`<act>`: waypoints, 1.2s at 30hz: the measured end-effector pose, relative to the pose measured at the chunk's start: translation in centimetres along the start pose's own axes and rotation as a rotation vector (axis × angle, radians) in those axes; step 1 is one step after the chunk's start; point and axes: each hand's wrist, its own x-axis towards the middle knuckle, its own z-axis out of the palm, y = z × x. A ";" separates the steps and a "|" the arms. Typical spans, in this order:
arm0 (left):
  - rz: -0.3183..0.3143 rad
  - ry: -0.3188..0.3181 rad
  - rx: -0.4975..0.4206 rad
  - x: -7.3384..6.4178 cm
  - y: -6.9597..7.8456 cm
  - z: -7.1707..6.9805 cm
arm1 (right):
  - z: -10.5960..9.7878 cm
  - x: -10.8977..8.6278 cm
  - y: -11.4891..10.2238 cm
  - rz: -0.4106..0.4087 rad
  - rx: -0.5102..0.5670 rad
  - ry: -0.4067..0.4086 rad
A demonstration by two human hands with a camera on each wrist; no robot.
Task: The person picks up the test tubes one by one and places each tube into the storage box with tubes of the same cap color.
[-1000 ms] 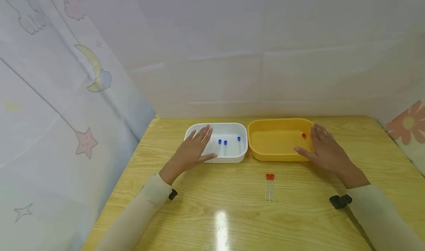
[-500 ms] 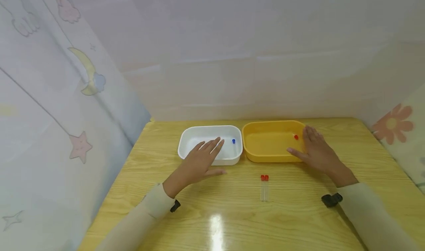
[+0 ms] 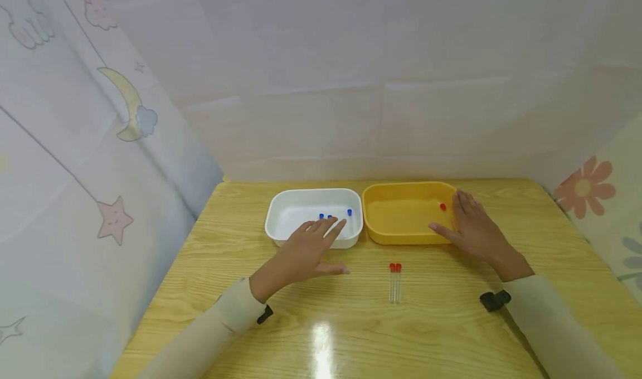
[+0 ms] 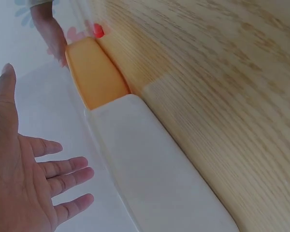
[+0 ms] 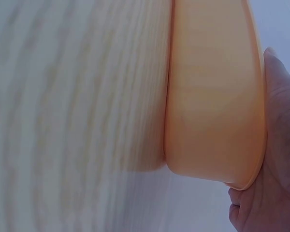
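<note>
My left hand (image 3: 302, 252) hovers with fingers spread over the near rim of the white tray (image 3: 281, 200), holding nothing. In the left wrist view the left hand (image 4: 34, 179) stands apart from the tray wall. Several blue caps (image 3: 349, 212) of clear tubes show inside this tray, partly hidden by the fingers. My right hand (image 3: 478, 231) rests against the right end of the yellow tray (image 3: 408, 238), its fingers along the rim and its thumb over the near side. One red-capped tube (image 3: 443, 207) lies in there. Two red-capped test tubes (image 3: 395, 283) lie side by side on the table.
The two trays stand end to end near the back of the wooden table (image 3: 401, 340). A pale cloth wall (image 3: 321, 89) rises behind them, and another with printed stars and moons closes the left side.
My left hand has moved from over the white tray's left part, rightward and nearer to me. The right hand stays at the yellow tray. The head view has shifted slightly.
</note>
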 end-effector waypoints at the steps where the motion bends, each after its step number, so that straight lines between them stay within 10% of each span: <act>1: 0.005 0.000 -0.001 0.1 0.1 0.0 | 0.0 0.0 0.0 0.000 -0.001 0.001; 36: 0.160 -0.077 0.030 3.3 4.5 -0.6 | -0.6 0.0 -0.4 0.012 0.005 -0.019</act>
